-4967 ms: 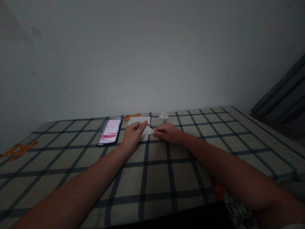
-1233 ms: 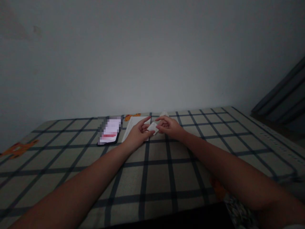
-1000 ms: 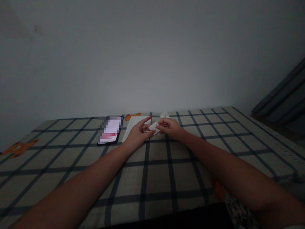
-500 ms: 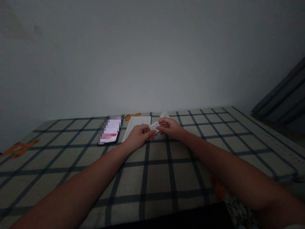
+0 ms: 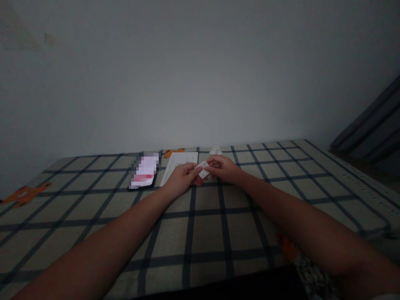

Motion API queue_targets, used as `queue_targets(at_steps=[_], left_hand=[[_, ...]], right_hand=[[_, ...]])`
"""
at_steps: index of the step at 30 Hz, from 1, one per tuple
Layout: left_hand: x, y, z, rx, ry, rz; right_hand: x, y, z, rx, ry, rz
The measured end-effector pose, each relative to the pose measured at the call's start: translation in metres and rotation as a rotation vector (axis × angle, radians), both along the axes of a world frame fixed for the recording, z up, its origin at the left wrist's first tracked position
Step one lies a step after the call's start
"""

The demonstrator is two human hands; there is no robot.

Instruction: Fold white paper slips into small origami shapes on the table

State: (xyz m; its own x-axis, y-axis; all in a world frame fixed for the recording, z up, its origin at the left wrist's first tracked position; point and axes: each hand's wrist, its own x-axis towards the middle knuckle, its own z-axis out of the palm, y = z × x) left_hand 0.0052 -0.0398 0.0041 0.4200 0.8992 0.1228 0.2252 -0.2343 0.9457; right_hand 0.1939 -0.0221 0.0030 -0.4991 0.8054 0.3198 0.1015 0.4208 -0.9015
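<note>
A small piece of folded white paper [image 5: 203, 170] is pinched between both my hands, just above the checked cloth. My left hand [image 5: 184, 175] grips its left side with the thumb on top. On its right side, my right hand [image 5: 221, 167] holds it between thumb and curled fingers. Behind my left hand lie white printed sheets [image 5: 181, 159], partly covered by that hand. Another small folded white paper [image 5: 215, 150] stands just beyond my right hand. The underside of the held paper is hidden by my fingers.
A phone or tablet [image 5: 145, 170] with a lit, blurred screen lies left of the sheets. The checked cloth [image 5: 168, 250], with orange figures, covers the flat surface up to a pale wall [image 5: 200, 75]. Dark striped fabric [image 5: 375, 121] hangs at the right.
The folded paper has turned between my fingers and now shows a more pointed, diamond-like shape. My hands have shifted only slightly, and both still grip it.
</note>
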Motion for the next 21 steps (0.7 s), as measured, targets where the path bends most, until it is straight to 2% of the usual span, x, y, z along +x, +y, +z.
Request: queue_targets(at_steps=[5, 14, 21], left_hand=[[-0.0004, 0.0002, -0.0007, 0.018, 0.011, -0.018], [0.0018, -0.0001, -0.0024, -0.077, -0.061, -0.063], [0.0, -0.0043, 0.0018, 0.058, 0.097, -0.025]], right_hand=[[0.0, -0.0008, 0.0007, 0.003, 0.011, -0.026], [0.001, -0.0054, 0.006, 0.088, -0.056, -0.031], [0.0, -0.0046, 0.0048, 0.096, -0.098, -0.056]])
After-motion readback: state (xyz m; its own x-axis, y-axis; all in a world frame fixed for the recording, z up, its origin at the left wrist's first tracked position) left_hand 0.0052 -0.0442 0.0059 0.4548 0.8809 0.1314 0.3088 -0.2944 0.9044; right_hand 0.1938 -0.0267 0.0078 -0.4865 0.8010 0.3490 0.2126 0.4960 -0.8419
